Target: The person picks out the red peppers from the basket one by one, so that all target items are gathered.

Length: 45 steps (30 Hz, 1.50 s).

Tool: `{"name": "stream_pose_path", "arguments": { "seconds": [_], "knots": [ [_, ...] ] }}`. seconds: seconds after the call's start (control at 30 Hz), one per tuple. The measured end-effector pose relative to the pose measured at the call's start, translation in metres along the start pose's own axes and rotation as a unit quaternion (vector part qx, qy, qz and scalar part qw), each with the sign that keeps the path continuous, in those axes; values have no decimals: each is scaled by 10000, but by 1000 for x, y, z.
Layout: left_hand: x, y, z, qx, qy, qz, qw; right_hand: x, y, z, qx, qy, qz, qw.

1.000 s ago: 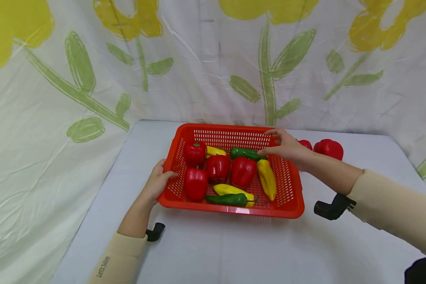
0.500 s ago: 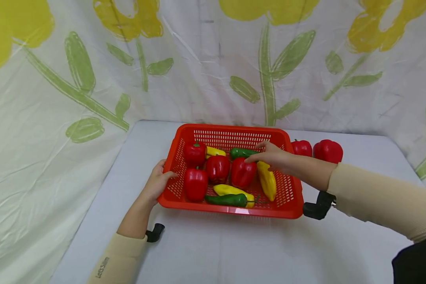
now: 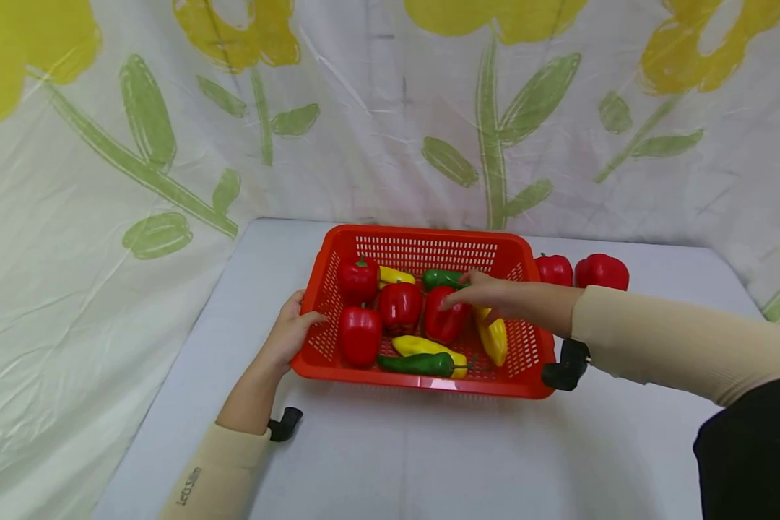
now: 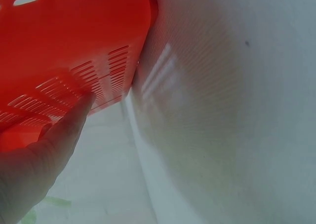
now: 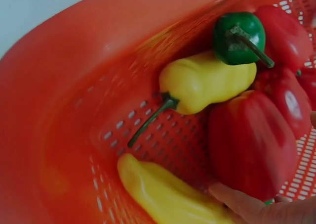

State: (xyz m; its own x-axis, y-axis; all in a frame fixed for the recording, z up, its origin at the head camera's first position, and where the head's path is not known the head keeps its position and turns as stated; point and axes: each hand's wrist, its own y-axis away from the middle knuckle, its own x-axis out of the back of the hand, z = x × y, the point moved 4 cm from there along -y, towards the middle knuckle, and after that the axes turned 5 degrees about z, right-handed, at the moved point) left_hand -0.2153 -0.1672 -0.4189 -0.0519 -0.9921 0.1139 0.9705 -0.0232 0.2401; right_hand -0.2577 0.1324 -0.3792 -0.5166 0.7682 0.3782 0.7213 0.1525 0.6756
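Observation:
A red plastic basket (image 3: 377, 378) holds several red bell peppers, yellow peppers and green peppers. My left hand (image 3: 289, 331) grips its left rim, thumb over the edge; in the left wrist view a finger (image 4: 66, 127) lies along the slotted wall. My right hand (image 3: 490, 296) reaches in from the right and holds a red bell pepper (image 3: 440, 326) on the basket floor, its digits on different sides of it. Beside that hand lies a yellow pepper (image 3: 495, 343), partly covered by it. A green pepper (image 3: 442, 278) sits behind the hand, its right end hidden.
Two more red bell peppers (image 3: 601, 271) stand on the white table (image 3: 390, 448) behind my right forearm. The basket's near side shows a long green pepper (image 3: 416, 365) over a yellow pepper (image 3: 406, 345). A flower-painted sheet (image 3: 370, 166) hangs behind the table.
My right hand has moved left and down from the basket's back right rim onto the red bell pepper. My left hand and the basket have stayed in place.

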Motion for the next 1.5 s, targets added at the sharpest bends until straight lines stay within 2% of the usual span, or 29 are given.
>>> {"name": "stream_pose_path", "arguments": {
  "seconds": [0.4,0.57,0.8,1.13,1.5],
  "knots": [
    [1,-1,0,28,-11,30,10000,-22,-17,1,-132,80,107,9998],
    [0,-1,-2,74,56,33,10000,-25,-26,0,38,419,310,9986],
    [-3,-2,0,56,181,66,9998,-24,-35,-2,209,1029,696,9920],
    [-1,-2,-1,32,226,82,9997,-25,-38,-6,320,1089,503,9923],
    [-1,-3,-2,32,253,72,9997,-26,-41,-4,363,1175,518,9911]
  ]
}}
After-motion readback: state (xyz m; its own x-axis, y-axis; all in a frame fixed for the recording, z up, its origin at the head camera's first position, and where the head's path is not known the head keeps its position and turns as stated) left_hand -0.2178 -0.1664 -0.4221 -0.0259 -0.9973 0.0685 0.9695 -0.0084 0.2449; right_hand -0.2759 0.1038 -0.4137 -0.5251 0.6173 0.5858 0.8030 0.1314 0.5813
